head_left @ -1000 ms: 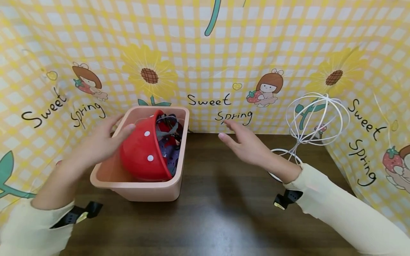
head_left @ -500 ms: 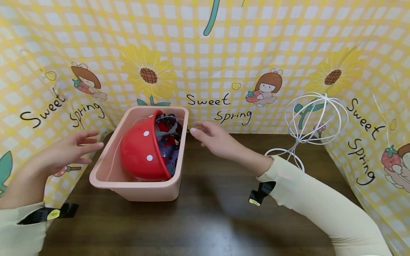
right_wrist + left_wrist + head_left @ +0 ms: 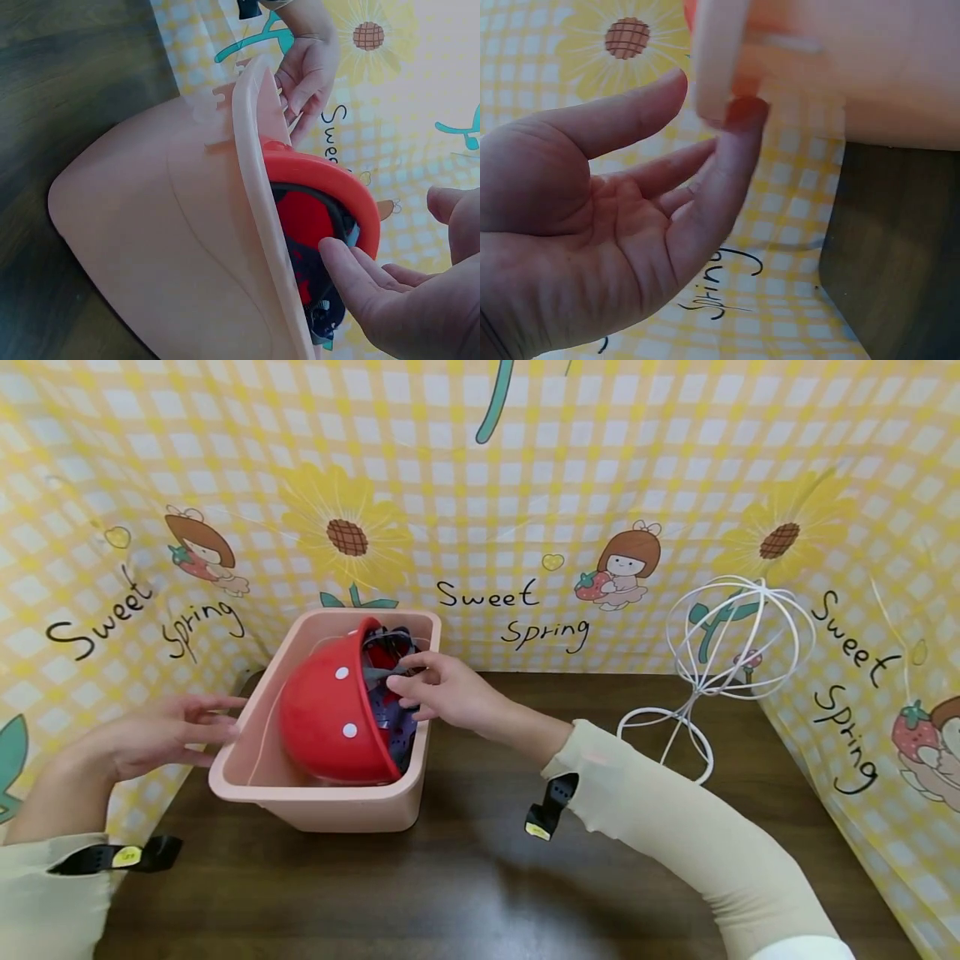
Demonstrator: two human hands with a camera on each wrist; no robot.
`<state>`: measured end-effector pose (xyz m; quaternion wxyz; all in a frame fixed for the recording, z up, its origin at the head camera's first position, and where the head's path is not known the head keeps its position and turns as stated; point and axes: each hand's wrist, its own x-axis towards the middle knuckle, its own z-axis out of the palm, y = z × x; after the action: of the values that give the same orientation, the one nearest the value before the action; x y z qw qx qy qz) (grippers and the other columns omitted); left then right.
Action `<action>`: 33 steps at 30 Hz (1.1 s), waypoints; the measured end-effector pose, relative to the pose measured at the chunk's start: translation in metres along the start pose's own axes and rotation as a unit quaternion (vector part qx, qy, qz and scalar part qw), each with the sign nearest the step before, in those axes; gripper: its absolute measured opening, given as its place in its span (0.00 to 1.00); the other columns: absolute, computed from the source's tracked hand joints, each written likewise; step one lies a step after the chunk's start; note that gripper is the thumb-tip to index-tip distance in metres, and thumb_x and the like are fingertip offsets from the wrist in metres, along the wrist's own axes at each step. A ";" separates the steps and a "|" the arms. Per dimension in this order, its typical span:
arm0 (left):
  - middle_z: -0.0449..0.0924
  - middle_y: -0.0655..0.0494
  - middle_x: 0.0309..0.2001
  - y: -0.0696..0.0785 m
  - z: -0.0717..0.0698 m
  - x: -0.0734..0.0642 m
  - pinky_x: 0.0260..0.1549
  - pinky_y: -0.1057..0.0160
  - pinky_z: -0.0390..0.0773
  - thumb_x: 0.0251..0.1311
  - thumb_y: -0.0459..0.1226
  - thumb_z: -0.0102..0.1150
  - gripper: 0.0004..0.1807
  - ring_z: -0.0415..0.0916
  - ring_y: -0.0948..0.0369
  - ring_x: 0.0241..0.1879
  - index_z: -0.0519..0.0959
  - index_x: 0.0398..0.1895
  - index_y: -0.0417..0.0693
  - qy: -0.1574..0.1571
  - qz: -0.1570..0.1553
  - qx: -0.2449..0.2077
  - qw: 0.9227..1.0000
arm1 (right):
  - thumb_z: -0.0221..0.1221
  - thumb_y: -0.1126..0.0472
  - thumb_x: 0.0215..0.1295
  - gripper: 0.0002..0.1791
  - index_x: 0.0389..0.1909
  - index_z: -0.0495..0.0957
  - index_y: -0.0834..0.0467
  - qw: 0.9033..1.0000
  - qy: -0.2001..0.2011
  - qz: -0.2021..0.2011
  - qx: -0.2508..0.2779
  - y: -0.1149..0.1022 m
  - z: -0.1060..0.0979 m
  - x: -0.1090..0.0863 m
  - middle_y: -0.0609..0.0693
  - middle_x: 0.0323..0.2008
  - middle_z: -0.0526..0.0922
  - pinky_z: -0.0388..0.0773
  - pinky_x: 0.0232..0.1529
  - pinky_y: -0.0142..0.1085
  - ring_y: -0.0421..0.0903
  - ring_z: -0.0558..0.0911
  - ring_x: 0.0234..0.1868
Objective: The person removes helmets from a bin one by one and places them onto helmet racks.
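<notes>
A red helmet (image 3: pixel 322 718) with white dots lies on its side in a pink plastic bin (image 3: pixel 345 810), its hollow facing right. Dark padding (image 3: pixel 384 714) and grey straps show inside it. My left hand (image 3: pixel 161 735) is at the bin's left rim; in the left wrist view its fingertips (image 3: pixel 748 112) meet the rim's underside, with the thumb apart. Over the bin's right rim reaches my right hand (image 3: pixel 461 697), fingers loosely bent before the helmet's hollow. In the right wrist view its fingertips (image 3: pixel 334 255) overlap the padding; whether they touch it I cannot tell.
To the right on the dark wooden table (image 3: pixel 480 877) stands a white wire stand (image 3: pixel 699 688) with a round cage top and ring base. A yellow checked cloth (image 3: pixel 495 502) hangs behind and at both sides.
My right hand has moved left, from beside the bin to over its right rim. My left hand drew back from above the bin and then came to its left rim. Helmet and bin stay put.
</notes>
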<state>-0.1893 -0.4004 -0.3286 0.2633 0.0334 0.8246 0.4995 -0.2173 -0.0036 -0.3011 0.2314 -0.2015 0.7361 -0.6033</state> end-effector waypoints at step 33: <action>0.82 0.58 0.49 -0.012 0.000 0.007 0.47 0.56 0.85 0.76 0.33 0.51 0.38 0.83 0.61 0.47 0.42 0.76 0.26 -0.013 -0.008 -0.020 1.000 | 0.73 0.57 0.61 0.33 0.63 0.69 0.58 0.947 0.005 -0.014 -0.322 -0.003 0.057 0.021 0.47 0.47 0.83 0.83 0.40 0.29 0.39 0.83 0.42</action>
<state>-0.1934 -0.4041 -0.3412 0.2786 0.0278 0.8111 0.5136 -0.2007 -0.0614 -0.3097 0.1413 -0.2726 0.8895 -0.3384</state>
